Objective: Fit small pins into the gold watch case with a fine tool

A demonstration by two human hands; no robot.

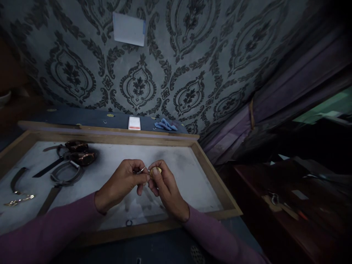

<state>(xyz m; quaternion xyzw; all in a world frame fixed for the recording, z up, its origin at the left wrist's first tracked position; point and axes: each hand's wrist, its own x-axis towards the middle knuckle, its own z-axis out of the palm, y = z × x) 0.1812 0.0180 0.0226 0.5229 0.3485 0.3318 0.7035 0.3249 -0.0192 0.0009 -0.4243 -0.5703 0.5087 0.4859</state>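
Observation:
My two hands meet over the white bottom of a wooden-framed tray (217,176). Between the thumb and fingers of my right hand (170,190) is a small round gold-coloured piece (155,171), partly covered by the thumb. My left hand (123,181) pinches a thin silvery piece (142,169) right beside it; its exact kind is too small to make out. The fingertips of both hands nearly touch, and whether the two pieces are joined is hidden.
Left in the tray lie brown sunglasses (84,158), a coiled dark strap (67,179) and a gold-coloured chain-like piece (20,200). A small dark ring (129,222) rests near the front edge. Behind stand a white-and-red card (134,123) and a blue cloth (165,124).

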